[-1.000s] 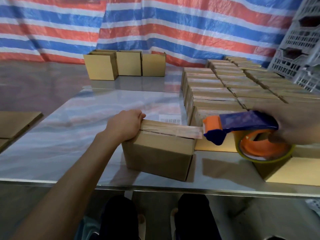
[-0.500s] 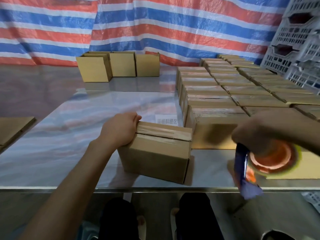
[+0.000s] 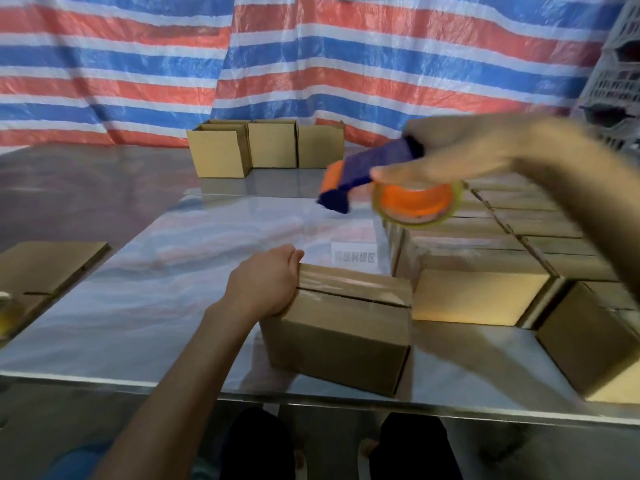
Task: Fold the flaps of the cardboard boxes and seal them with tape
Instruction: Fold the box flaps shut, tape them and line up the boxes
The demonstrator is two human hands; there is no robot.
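Table (image 3: 173,306) front edge: left hand (image 3: 263,289) grips box (image 3: 339,341); right hand (image 3: 460,150) holds tape dispenser (image 3: 412,199) aloft.

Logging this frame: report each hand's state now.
Left hand: grips the cardboard box at its left end.
Right hand: holds the tape dispenser in the air.

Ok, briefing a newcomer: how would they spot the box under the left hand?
Find the shiny table, then its near edge, left of the block of sealed boxes. Only this box has a hand on it: the left hand grips its left end.
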